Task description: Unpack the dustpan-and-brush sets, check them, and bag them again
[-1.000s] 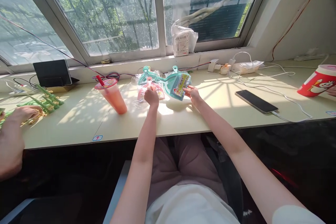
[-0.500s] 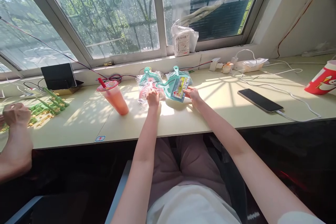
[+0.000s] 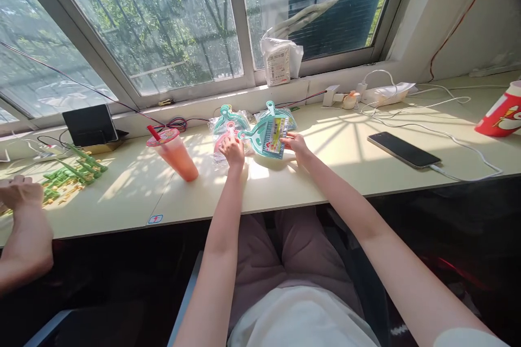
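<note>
Dustpan [image 3: 258, 140] is pinched at its edge by right grip [image 3: 299, 146], best done lightly; left grip [image 3: 233, 153] I cannot tell.

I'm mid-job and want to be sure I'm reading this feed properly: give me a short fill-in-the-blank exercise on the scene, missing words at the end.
1. The right hand holds the yellow-labelled teal dustpan set by its ____.
2. The left hand is at the neighbouring packet, whose contents are coloured ____.
3. The straw in the drink cup is coloured ____.
4. The phone lies to the ____ of both hands.

Missing words: edge; pink; red; right.
</note>
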The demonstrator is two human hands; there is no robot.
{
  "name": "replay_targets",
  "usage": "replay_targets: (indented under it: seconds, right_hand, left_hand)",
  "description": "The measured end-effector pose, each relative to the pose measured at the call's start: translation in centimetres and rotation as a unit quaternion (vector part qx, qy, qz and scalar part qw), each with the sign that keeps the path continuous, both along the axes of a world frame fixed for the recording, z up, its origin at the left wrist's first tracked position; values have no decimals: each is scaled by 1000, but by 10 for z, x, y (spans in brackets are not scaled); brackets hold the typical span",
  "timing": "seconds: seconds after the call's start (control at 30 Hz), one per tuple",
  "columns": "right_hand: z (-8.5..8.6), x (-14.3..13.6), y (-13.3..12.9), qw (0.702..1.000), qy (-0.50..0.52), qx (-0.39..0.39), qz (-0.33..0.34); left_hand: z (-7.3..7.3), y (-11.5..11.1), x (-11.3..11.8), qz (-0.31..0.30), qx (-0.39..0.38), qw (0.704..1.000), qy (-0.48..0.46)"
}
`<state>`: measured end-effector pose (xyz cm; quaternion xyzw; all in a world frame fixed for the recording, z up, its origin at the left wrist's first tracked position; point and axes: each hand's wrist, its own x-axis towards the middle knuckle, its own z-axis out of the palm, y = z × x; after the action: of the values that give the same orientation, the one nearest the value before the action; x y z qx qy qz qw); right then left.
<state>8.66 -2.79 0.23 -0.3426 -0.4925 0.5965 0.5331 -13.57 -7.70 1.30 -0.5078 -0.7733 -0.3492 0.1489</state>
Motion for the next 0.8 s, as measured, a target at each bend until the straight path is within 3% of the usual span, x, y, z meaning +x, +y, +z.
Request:
replay_targets:
  seconds: [0.17,0.37,0.63,0.8]
  right_hand:
    - [5,7,6,1000,26,16,-1]
    - [17,14,4,999,7,48,25]
    - [19,8,-5,998,1,67,-15]
    - [16,7,-5,998,19,56,35]
  left_hand:
    - [3,-2,7,-83,17,995,54]
    - [10,-10,13,-103,41,992,58]
    - [15,-16,21,-122,31,992,30]
    - [13,-17,25,-174,32,983,58]
